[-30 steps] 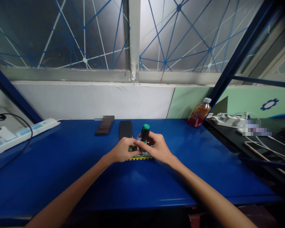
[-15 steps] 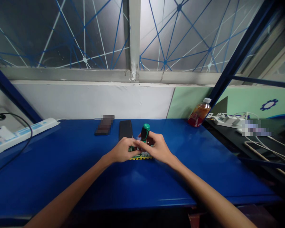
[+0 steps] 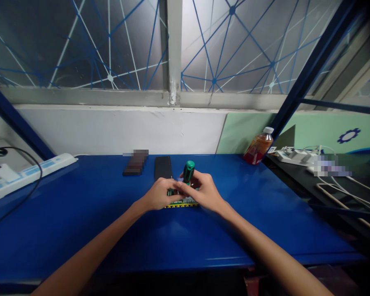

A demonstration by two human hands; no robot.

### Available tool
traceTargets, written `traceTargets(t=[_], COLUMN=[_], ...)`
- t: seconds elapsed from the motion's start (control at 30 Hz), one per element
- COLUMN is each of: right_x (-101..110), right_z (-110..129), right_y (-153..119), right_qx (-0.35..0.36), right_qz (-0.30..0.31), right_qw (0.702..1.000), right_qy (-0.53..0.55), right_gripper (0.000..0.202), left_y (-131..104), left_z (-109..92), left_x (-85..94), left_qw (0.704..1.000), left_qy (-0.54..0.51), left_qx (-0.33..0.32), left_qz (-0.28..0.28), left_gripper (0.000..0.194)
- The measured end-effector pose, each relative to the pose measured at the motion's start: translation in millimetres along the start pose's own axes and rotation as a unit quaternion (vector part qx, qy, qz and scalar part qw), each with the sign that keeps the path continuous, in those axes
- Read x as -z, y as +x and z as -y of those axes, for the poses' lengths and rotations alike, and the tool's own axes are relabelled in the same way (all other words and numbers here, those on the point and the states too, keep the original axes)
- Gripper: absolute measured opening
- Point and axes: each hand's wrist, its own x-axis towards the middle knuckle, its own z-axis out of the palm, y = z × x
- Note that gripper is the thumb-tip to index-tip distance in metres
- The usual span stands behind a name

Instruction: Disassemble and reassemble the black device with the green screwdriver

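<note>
A screwdriver [image 3: 188, 172] with a green and black handle stands nearly upright in the middle of the table. My right hand [image 3: 206, 191] is closed around its lower part, and the tip is hidden behind my fingers. Below it lies a green circuit board [image 3: 189, 201] with a yellow-and-black front edge, partly covered by both hands. My left hand [image 3: 160, 195] grips the board at its left side, thumb in front and index finger reaching toward the screwdriver. Its other fingertips are out of sight.
Behind my left hand lies a black flat case [image 3: 163, 167], with a dark blurred object [image 3: 136, 163] left of it. A drink bottle [image 3: 259, 146] leans at the back right. A white power strip [image 3: 33, 174] runs along the left; cables [image 3: 342, 191] lie on the right-hand black surface.
The screwdriver handle shows a different face, turned slightly in my right hand. The board's front edge shows a little more at its left. Both hands stay almost in place.
</note>
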Motion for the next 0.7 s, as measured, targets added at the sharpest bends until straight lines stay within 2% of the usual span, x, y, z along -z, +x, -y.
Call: traceTargets(t=[0.47,0.7], right_x=[0.6,1.3], right_z=[1.4,3.2], right_y=[0.5,0.5], right_qx=[-0.002,-0.002], right_qz=[-0.004,-0.001], right_qw=[1.0,1.0], right_qy=[0.007,0.014], right_gripper=[0.029,0.027], left_y=[-0.3,-0.2], left_z=[-3.3,-5.0], left_x=[1.2,2.3], left_qw=[1.0,1.0], left_qy=[0.003,-0.017], left_qx=[-0.005,-0.025], left_qz=[-0.012,0.006], left_gripper=[0.012,0.012])
